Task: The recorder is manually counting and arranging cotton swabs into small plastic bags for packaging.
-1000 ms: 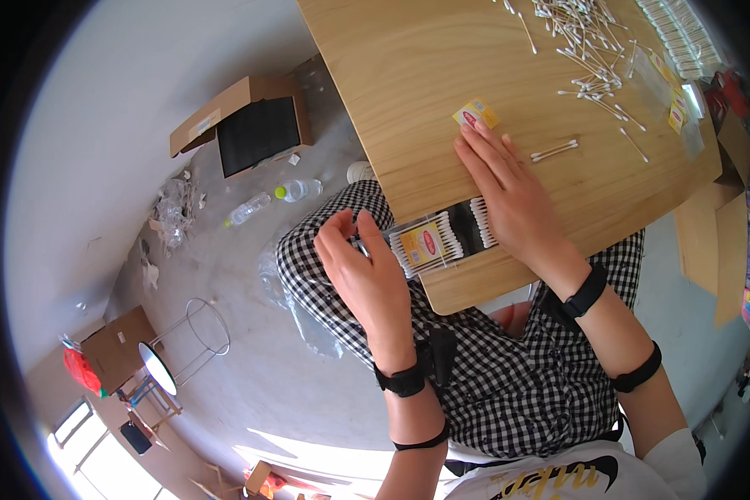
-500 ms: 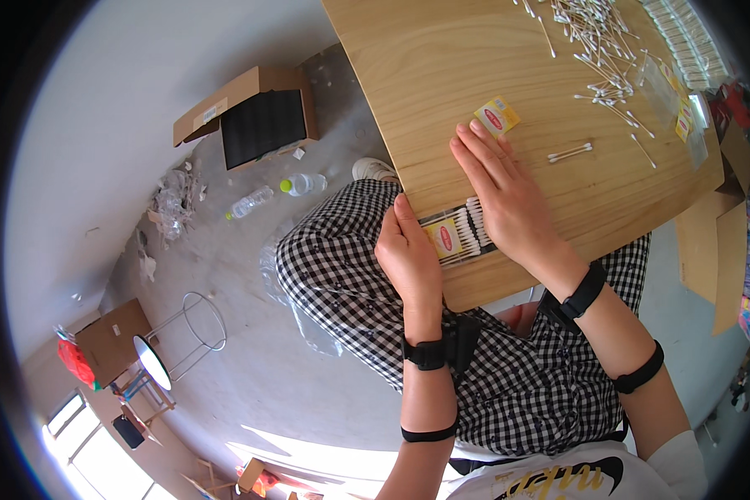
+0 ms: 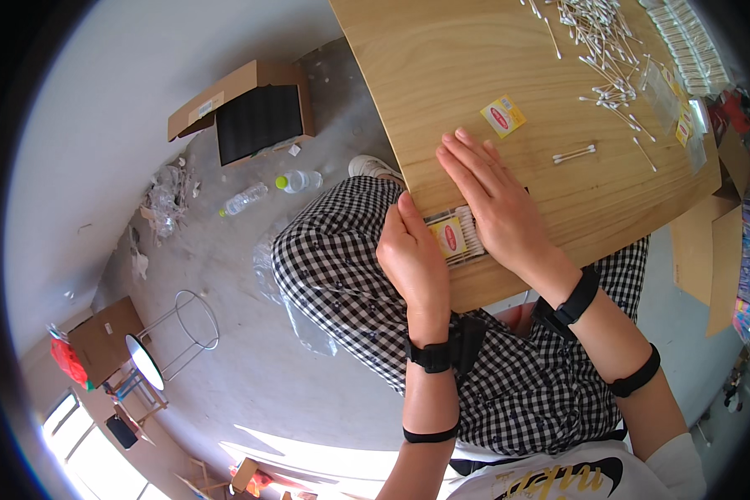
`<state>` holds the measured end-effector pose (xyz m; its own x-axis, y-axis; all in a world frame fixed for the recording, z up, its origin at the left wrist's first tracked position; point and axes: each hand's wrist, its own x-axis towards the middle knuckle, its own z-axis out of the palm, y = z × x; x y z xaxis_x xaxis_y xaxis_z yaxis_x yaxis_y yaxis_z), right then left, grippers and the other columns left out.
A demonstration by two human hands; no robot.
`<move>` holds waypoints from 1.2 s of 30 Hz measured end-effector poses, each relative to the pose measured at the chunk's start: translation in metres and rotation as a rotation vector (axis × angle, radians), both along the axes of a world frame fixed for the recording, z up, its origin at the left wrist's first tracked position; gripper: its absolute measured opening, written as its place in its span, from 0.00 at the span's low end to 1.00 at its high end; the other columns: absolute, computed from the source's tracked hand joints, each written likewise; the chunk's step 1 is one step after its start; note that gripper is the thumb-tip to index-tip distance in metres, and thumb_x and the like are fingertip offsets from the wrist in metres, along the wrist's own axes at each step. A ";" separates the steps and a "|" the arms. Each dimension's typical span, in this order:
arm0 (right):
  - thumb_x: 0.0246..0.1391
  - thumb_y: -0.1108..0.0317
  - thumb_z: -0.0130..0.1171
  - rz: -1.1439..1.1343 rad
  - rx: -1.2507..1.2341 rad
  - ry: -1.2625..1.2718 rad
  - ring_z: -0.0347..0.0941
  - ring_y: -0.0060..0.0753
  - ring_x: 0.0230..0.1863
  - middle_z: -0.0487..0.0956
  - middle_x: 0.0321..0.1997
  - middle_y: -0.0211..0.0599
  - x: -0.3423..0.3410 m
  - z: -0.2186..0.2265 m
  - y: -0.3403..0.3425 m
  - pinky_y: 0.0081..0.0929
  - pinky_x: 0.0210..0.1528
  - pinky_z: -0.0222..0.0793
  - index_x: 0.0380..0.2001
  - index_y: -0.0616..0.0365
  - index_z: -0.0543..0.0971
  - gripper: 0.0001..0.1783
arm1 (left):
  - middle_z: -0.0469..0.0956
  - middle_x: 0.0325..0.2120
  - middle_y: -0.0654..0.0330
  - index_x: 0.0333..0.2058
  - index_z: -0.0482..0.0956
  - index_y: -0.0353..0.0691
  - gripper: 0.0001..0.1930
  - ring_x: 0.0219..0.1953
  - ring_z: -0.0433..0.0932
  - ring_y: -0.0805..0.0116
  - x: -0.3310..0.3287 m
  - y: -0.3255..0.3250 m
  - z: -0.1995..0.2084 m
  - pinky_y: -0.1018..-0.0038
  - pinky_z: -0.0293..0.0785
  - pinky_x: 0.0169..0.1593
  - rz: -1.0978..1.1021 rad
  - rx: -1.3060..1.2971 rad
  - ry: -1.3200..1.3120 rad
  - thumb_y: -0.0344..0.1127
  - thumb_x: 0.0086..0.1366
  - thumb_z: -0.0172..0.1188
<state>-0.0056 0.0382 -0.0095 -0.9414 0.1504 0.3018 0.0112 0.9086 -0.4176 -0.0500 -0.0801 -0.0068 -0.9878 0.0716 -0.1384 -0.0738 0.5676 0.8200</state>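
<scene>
At the table's near left corner lies a clear pack of cotton swabs [image 3: 472, 232], with a yellow label [image 3: 451, 237] showing inside it. My left hand [image 3: 414, 258] grips the pack's left end, thumb on top and the other fingers hidden. My right hand [image 3: 508, 215] lies flat over the pack's right part, its fingers stretched out together and covering that end. Just beyond those fingertips rests a loose yellow card [image 3: 503, 116]. A small pair of loose cotton swabs [image 3: 574, 155] lies to the right of the card.
A heap of loose cotton swabs [image 3: 598, 42] spreads over the wooden table's [image 3: 442, 67] far right. Bundled swabs in clear wrap [image 3: 683, 46] and clear packs with yellow labels [image 3: 683, 125] line the right edge. Cardboard boxes [image 3: 698, 250] stand below that edge.
My right hand has slid left along the pack and now hides more of the swabs. My left hand keeps its hold. The whole view has shifted slightly.
</scene>
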 end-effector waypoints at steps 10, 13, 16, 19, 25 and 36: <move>0.56 0.78 0.48 0.037 -0.042 0.009 0.55 0.41 0.72 0.65 0.67 0.41 -0.003 -0.001 -0.006 0.44 0.71 0.54 0.62 0.63 0.65 0.28 | 0.72 0.15 0.49 0.24 0.72 0.30 0.22 0.16 0.63 0.63 0.002 0.002 0.002 0.65 0.63 0.22 0.000 -0.086 0.084 0.41 0.74 0.47; 0.57 0.76 0.48 0.064 -0.102 0.026 0.56 0.42 0.71 0.65 0.67 0.41 -0.004 0.001 -0.011 0.44 0.71 0.55 0.61 0.61 0.66 0.27 | 0.72 0.16 0.48 0.26 0.73 0.31 0.20 0.16 0.66 0.61 0.003 0.002 -0.002 0.64 0.64 0.22 -0.011 -0.117 0.158 0.40 0.74 0.48; 0.60 0.73 0.49 0.105 -0.215 0.068 0.58 0.43 0.70 0.66 0.67 0.41 -0.009 0.003 -0.019 0.43 0.70 0.56 0.61 0.61 0.67 0.25 | 0.74 0.17 0.49 0.29 0.73 0.33 0.16 0.19 0.72 0.58 0.004 0.005 -0.001 0.64 0.66 0.23 -0.052 -0.154 0.142 0.38 0.73 0.48; 0.62 0.69 0.49 0.149 -0.355 0.129 0.58 0.45 0.70 0.66 0.66 0.41 -0.015 0.003 -0.028 0.42 0.69 0.57 0.61 0.61 0.67 0.24 | 0.75 0.20 0.51 0.29 0.70 0.35 0.12 0.22 0.76 0.55 0.004 0.001 -0.003 0.64 0.70 0.24 -0.083 -0.067 0.155 0.37 0.70 0.52; 0.68 0.58 0.43 0.117 -0.820 0.255 0.53 0.42 0.72 0.63 0.68 0.46 -0.011 -0.001 -0.023 0.40 0.71 0.51 0.64 0.63 0.63 0.27 | 0.70 0.15 0.52 0.25 0.68 0.36 0.19 0.17 0.69 0.60 0.002 0.002 0.000 0.63 0.63 0.22 -0.044 -0.032 0.062 0.43 0.72 0.50; 0.69 0.44 0.33 -0.074 -1.309 0.305 0.44 0.45 0.75 0.52 0.72 0.57 0.019 0.004 -0.036 0.42 0.75 0.36 0.67 0.68 0.52 0.38 | 0.58 0.14 0.66 0.20 0.65 0.33 0.24 0.21 0.53 0.77 -0.001 -0.013 0.003 0.74 0.52 0.24 0.023 0.016 0.035 0.45 0.73 0.50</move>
<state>0.0131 0.0021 -0.0059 -0.8400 0.5346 0.0928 -0.2059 -0.1558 -0.9661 -0.0508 -0.0932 -0.0034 -0.9934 0.0506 -0.1029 -0.0580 0.5527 0.8314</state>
